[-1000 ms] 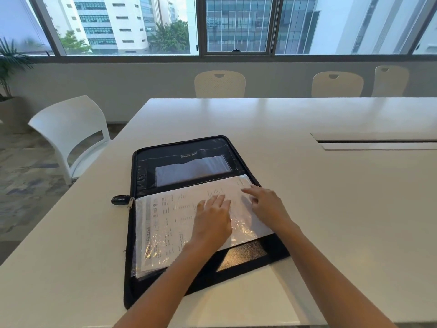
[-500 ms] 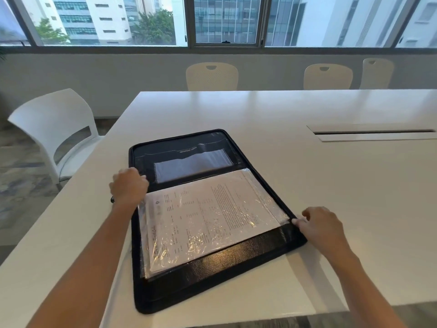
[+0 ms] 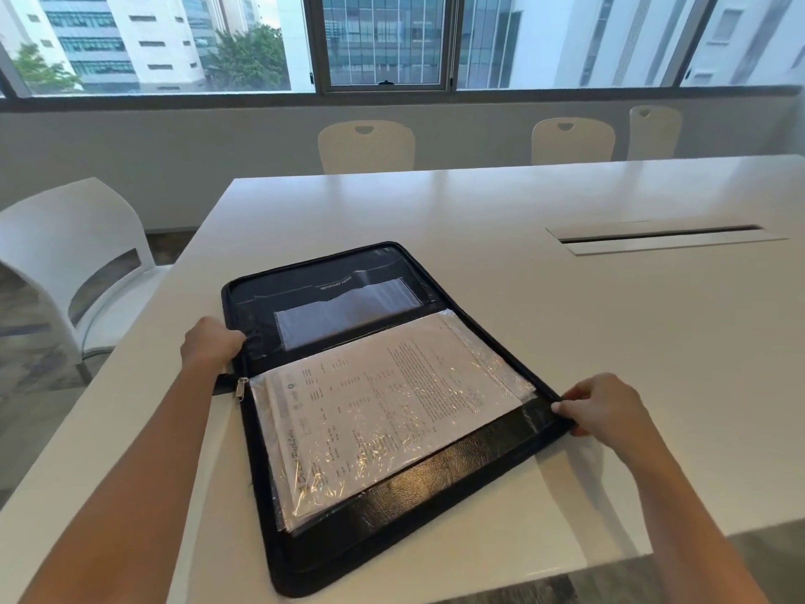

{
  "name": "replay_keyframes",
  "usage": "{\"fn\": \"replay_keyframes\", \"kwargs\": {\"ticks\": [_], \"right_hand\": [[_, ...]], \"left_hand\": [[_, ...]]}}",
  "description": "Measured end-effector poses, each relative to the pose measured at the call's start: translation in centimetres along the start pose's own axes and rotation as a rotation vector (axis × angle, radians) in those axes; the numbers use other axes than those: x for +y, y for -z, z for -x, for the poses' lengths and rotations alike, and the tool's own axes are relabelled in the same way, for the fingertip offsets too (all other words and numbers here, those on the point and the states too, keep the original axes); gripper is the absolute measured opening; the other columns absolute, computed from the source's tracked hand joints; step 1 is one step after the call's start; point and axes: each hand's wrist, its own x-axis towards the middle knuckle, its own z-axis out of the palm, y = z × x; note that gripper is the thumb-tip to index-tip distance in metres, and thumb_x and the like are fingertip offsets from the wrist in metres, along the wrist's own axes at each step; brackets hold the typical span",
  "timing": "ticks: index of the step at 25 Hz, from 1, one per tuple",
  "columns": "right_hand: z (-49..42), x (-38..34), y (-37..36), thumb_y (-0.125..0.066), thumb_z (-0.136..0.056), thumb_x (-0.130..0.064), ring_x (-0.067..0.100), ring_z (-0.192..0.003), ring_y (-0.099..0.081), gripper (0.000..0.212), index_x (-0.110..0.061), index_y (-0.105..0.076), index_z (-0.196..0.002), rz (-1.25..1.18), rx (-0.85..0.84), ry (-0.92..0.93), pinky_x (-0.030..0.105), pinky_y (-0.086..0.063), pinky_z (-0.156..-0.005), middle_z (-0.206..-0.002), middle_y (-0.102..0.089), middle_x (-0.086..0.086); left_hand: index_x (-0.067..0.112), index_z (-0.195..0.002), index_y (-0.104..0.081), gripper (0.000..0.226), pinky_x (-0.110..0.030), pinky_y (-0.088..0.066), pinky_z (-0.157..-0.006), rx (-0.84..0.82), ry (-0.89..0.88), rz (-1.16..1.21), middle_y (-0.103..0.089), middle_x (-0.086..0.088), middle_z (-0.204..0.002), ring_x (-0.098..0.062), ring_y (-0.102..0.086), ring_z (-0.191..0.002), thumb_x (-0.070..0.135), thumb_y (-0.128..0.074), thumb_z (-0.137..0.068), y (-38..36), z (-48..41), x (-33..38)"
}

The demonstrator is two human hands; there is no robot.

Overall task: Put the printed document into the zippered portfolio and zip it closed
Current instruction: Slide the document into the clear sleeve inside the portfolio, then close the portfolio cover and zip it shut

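Observation:
A black zippered portfolio (image 3: pixel 418 499) lies open flat on the white table. The printed document (image 3: pixel 383 407), inside a clear plastic sleeve, rests on the portfolio's near half. The far half shows a clear pocket (image 3: pixel 348 316). My left hand (image 3: pixel 211 344) grips the portfolio's left edge at the far half, just above the metal zipper pull (image 3: pixel 241 388). My right hand (image 3: pixel 603 407) pinches the portfolio's right edge near the document's corner.
The white table (image 3: pixel 610 342) has a cable slot (image 3: pixel 662 239) at the right. A white chair (image 3: pixel 74 263) stands at the table's left side. Several pale chairs (image 3: pixel 366 146) line the far side under the windows.
Both hands left the document's surface and spread apart to the portfolio's left and right edges. Over the last half second they have stayed there, gripping the edges.

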Motion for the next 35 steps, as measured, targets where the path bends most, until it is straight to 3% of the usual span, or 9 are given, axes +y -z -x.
{"fn": "replay_keyframes", "kwargs": {"ticks": [3, 7, 12, 17, 20, 25, 28, 32, 35], "right_hand": [[-2.1, -0.7, 0.9, -0.075, -0.076, -0.009, 0.022, -0.057, -0.071, 0.006, -0.011, -0.072, -0.071, -0.132, 0.032, -0.004, 0.037, -0.060, -0.074, -0.068, -0.072, 0.011], [-5.9, -2.5, 2.0, -0.069, -0.078, 0.008, 0.030, -0.063, -0.067, 0.012, 0.012, -0.066, -0.089, -0.645, 0.028, -0.070, 0.025, -0.059, -0.050, -0.074, -0.066, 0.022], [-5.4, -3.5, -0.4, -0.059, -0.088, 0.005, 0.017, -0.054, -0.070, 0.003, 0.005, -0.062, -0.087, -1.483, 0.016, -0.251, 0.024, -0.056, -0.050, -0.070, -0.070, 0.016], [1.0, -3.2, -3.6, -0.047, -0.093, 0.008, 0.029, -0.095, -0.067, 0.045, -0.019, -0.051, -0.129, -1.436, -0.116, -0.290, 0.050, -0.054, -0.089, -0.107, -0.066, 0.018], [2.9, -4.8, -4.9, -0.039, -0.094, 0.014, 0.033, -0.107, -0.059, 0.044, -0.015, -0.050, -0.125, -1.361, -0.169, -0.225, 0.053, -0.047, -0.098, -0.115, -0.060, 0.018], [0.1, -6.7, -5.3, -0.049, -0.091, 0.010, 0.031, -0.094, -0.059, 0.021, 0.000, -0.061, -0.104, -1.163, 0.030, -0.142, 0.046, -0.050, -0.096, -0.103, -0.062, 0.019], [-4.0, -6.9, -4.7, -0.056, -0.089, 0.005, 0.032, -0.092, -0.063, 0.024, -0.001, -0.066, -0.110, -1.027, 0.053, -0.162, 0.045, -0.053, -0.092, -0.100, -0.064, 0.019], [-8.5, -6.6, -4.3, -0.072, -0.081, -0.006, 0.033, -0.099, -0.066, 0.034, 0.001, -0.066, -0.114, -0.850, 0.069, -0.220, 0.045, -0.053, -0.093, -0.110, -0.069, 0.019], [-9.7, -7.2, -3.9, -0.071, -0.080, -0.004, 0.033, -0.094, -0.067, 0.007, 0.001, -0.067, -0.083, -0.787, 0.112, -0.214, 0.044, -0.056, -0.088, -0.100, -0.070, 0.020]], "left_hand": [[0.004, -0.074, -0.053, 0.025, -0.038, -0.048, -0.070, -0.031, 0.040, 0.088, -0.063, -0.020, -0.081, -0.036, -0.061, -0.076, 0.019, -0.070, -0.085, 0.5, -0.5, -0.7], [0.003, -0.076, -0.056, 0.022, -0.048, -0.056, -0.085, -0.056, 0.113, 0.215, -0.062, -0.017, -0.079, -0.034, -0.060, -0.070, 0.015, -0.073, -0.083, 0.7, -0.2, -1.3], [-0.003, -0.083, -0.060, 0.015, -0.034, -0.053, -0.059, -0.094, 0.190, 0.417, -0.063, -0.019, -0.086, -0.029, -0.061, -0.073, 0.005, -0.072, -0.084, 0.8, 1.6, -2.1], [-0.008, -0.105, -0.060, 0.027, -0.032, -0.055, -0.061, -0.089, 0.178, 0.470, -0.066, -0.021, -0.096, -0.028, -0.065, -0.084, 0.006, -0.071, -0.085, 1.5, 3.2, -1.9], [-0.006, -0.110, -0.059, 0.028, -0.030, -0.053, -0.060, -0.111, 0.163, 0.481, -0.066, -0.021, -0.102, -0.028, -0.066, -0.086, 0.005, -0.069, -0.086, 2.3, 3.9, -1.4], [-0.002, -0.106, -0.059, 0.024, -0.036, -0.055, -0.077, -0.127, 0.091, 0.521, -0.065, -0.018, -0.111, -0.029, -0.065, -0.096, 0.004, -0.069, -0.085, 3.2, 6.1, -0.5], [0.004, -0.115, -0.058, 0.032, -0.044, -0.052, -0.094, -0.150, 0.022, 0.577, -0.062, -0.012, -0.119, -0.032, -0.062, -0.109, 0.008, -0.070, -0.086, 2.9, 7.8, 0.0], [0.006, -0.123, -0.055, 0.040, -0.042, -0.053, -0.093, -0.192, -0.140, 0.644, -0.065, -0.012, -0.117, -0.030, -0.063, -0.109, 0.006, -0.070, -0.086, 2.4, 10.4, 0.9], [0.013, -0.121, -0.057, 0.041, -0.039, -0.054, -0.089, -0.158, -0.333, 0.572, -0.071, -0.007, -0.107, -0.021, -0.069, -0.097, 0.013, -0.073, -0.084, 2.1, 12.7, 1.8]]}}
